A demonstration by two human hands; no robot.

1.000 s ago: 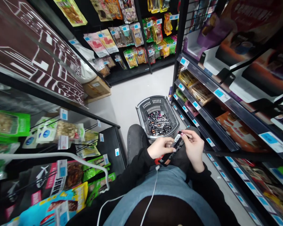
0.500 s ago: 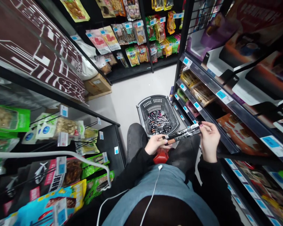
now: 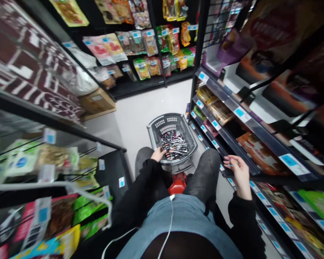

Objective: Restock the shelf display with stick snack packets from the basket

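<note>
My left hand (image 3: 158, 154) is over the near left rim of a grey shopping basket (image 3: 192, 138), its fingers closed at the ends of slim black stick packets (image 3: 175, 148). Many such packets lie piled in the basket; the ones at my fingertips blend into the pile. My right hand (image 3: 239, 172) is held up on the right, beside the lower shelves, with fingers loosely apart and nothing in it.
A low red seat (image 3: 178, 184) shows between my knees. Shelves with price tags (image 3: 242, 114) run close on the right. Hanging snack bags (image 3: 54, 156) stick out on the left. A cardboard box (image 3: 97, 102) stands on the pale floor (image 3: 135, 115). A white cable (image 3: 166, 230) hangs in front of me.
My left hand has carried the black stick packets forward and down into the basket. My right hand has let go of their other end and dropped lower. The view has shifted slightly.
</note>
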